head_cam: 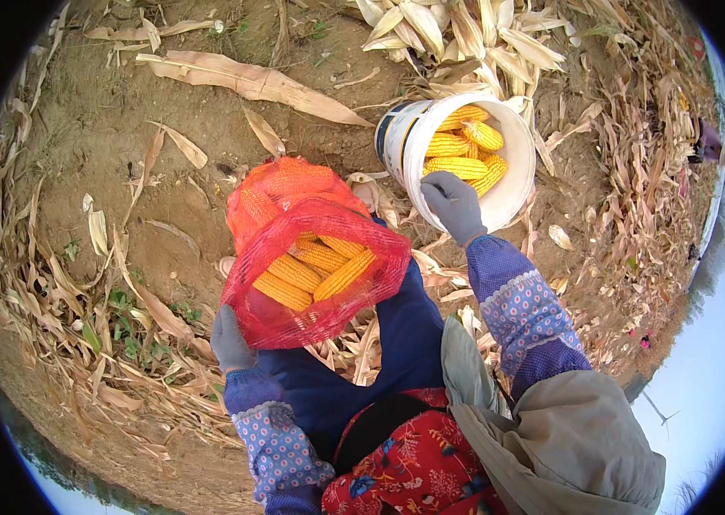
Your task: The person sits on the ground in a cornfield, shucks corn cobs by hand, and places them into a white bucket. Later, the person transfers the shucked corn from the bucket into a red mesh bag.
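A red mesh sack (301, 212) stands between the legs, its mouth spread wide and yellow ears of corn (317, 262) showing inside. My left hand (232, 338), in a grey glove, grips the sack's rim at its lower left. To the right, a white plastic bucket (512, 183) tilts on the ground with several husked corn ears (456, 167) in it. My right hand (454, 205), also gloved in grey, has its fingers curled over the bucket's near rim and seems to hold it. Its fingertips are partly hidden.
Dry corn husks (465, 35) lie heaped beyond the bucket. A long dry leaf (259, 84) rests on the bare soil (98, 129). Stalks and leaves (626, 193) cover the ground at right, and more litter (66, 335) lies at left. Part of another person (709, 141) shows at far right.
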The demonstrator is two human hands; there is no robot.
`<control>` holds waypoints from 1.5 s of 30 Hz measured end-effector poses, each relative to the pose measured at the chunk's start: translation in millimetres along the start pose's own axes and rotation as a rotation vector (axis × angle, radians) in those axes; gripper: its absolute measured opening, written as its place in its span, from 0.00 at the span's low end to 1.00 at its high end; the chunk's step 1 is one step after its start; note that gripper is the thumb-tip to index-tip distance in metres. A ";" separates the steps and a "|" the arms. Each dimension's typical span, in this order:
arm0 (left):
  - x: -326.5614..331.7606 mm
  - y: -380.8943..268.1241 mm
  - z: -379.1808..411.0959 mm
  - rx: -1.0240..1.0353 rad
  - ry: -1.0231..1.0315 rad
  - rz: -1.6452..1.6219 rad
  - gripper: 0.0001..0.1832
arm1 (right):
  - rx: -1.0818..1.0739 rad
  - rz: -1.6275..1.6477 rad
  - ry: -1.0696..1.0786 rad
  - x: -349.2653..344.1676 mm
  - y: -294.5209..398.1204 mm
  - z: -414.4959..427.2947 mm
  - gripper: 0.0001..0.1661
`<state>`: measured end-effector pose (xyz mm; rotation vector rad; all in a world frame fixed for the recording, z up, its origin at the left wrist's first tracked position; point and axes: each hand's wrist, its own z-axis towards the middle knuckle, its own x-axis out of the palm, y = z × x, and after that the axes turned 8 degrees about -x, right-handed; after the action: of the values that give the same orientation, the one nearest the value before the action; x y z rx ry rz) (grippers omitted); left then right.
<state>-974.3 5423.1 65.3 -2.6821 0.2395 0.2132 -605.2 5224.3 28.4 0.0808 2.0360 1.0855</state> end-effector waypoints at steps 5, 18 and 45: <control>5.5 1.0 -0.2 0.028 -0.014 0.052 0.20 | 0.309 -0.709 -0.061 -62.6 -82.0 72.1 0.35; 18.8 4.8 -26.8 0.061 -0.074 -0.023 0.17 | 0.062 -0.221 -0.155 -75.8 -42.4 61.0 0.35; -21.1 16.9 -12.0 0.050 -0.084 -0.273 0.13 | -0.501 -0.301 0.782 167.9 120.5 88.3 0.31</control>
<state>-996.9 5405.7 73.1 -2.6130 -0.1444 0.2307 -693.5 5426.1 -16.6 -1.0122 2.2320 1.5372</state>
